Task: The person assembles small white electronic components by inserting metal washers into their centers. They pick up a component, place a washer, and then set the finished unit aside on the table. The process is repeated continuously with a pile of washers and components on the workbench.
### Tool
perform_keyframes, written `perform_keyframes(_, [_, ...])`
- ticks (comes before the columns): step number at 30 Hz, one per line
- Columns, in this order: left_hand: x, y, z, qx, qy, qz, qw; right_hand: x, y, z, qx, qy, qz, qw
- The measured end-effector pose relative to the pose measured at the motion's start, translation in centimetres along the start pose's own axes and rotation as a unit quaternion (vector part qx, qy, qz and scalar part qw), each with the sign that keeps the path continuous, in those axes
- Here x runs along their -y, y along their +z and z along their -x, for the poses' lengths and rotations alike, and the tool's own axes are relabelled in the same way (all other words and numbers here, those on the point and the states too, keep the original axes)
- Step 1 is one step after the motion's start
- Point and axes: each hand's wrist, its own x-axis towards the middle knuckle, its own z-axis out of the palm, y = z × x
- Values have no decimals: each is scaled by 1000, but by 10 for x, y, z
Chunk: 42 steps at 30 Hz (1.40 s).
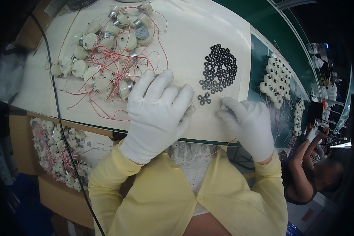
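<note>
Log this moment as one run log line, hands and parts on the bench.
left hand: flat on white mat, by wired motors | right hand: fingertips on mat near black rings | holding: cannot tell

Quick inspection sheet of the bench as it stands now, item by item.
Surface: white mat on a green bench.
Job's things: black rings clustered; four loose rings between the hands.
Clutter: white motors with red wires piled at left; more in a box below.
Hands: left hand flat, gloved; right hand fingertips on mat; grip cannot be told.
Cables: black cable crosses left edge.
Surroundings: stacked motors at right; another person beyond.
</note>
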Motion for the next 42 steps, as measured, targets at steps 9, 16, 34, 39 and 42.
perform_keyframes(9, [0, -1, -2, 3, 5, -7, 1000, -16, 6, 2, 27, 248, -369, 895])
perform_keyframes(16, [-1, -1, -1, 17, 7, -6, 1000, -43, 17, 37, -2, 278, -177, 944])
perform_keyframes(34, [-4, -3, 3, 37, 36, -59, 997, -67, -17, 60, -109, 220, -158, 956])
perform_keyframes(39, [-6, -5, 1, 53, 39, -65, 996, -126, -15, 117, -143, 331, -87, 929])
perform_keyframes(42, [-7, -5, 0, 44, 44, -70, 996, -156, 1, 133, -156, 375, -116, 907])
